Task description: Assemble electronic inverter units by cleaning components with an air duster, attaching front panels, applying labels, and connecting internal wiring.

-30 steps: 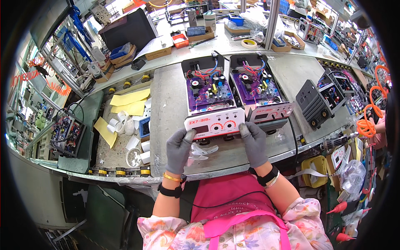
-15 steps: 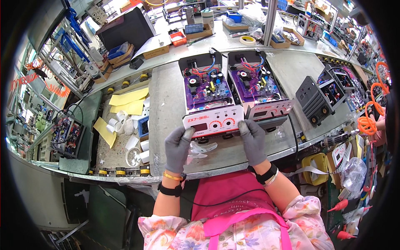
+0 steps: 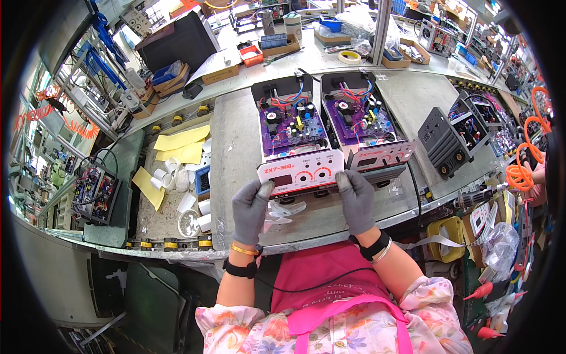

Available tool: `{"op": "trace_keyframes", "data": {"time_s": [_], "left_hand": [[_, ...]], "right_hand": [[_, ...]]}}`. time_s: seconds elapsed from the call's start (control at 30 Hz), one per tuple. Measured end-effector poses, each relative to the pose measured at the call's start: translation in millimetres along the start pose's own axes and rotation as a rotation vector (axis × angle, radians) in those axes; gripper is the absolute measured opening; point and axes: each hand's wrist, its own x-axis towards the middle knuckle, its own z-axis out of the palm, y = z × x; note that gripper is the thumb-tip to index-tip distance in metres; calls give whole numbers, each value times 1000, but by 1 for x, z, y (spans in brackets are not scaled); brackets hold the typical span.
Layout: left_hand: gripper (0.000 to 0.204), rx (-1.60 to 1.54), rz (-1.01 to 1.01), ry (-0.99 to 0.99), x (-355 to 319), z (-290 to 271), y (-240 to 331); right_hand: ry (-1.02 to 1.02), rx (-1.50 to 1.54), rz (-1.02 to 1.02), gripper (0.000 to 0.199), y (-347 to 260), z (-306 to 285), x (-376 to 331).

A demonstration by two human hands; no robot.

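Two open welding-machine units lie side by side on the grey bench (image 3: pixel 236 147), each showing a purple circuit board. The nearer unit (image 3: pixel 292 127) has a white front panel (image 3: pixel 300 172) with red dials facing me. My left hand (image 3: pixel 250 209), in a grey glove, presses its fingertips on the panel's lower left corner. My right hand (image 3: pixel 356 200), also gloved, holds the panel's right end. The second unit (image 3: pixel 362 118) sits just right of it, its own white panel (image 3: pixel 380 156) tilted forward.
Clear plastic scraps (image 3: pixel 283 209) lie under the panel. Yellow sheets (image 3: pixel 180 144), white tape rolls and a small dish (image 3: pixel 188 223) sit on the left conveyor. Black finished units (image 3: pixel 451 138) stand at right. A power screwdriver (image 3: pixel 477 197) hangs by the bench edge.
Both hands have shifted slightly up along the front panel's ends, and the view has tilted down a little. The units stay in place.
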Motion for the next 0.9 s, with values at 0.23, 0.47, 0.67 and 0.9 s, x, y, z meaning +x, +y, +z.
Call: {"op": "trace_keyframes", "data": {"time_s": [0.23,0.47,0.67,0.9], "left_hand": [[20,-2,52,-23,2,1,4],[21,-11,49,-38,2,-1,3],[22,0,97,17,4,2,-5],[23,75,77,4,6,0,2]], "right_hand": [[3,-60,-23,26,-2,-1,1],[-26,-12,23,23,-3,-1,1],[-31,-18,-7,22,-3,0,2],[-3,-102,-7,24,-7,0,4]]}}
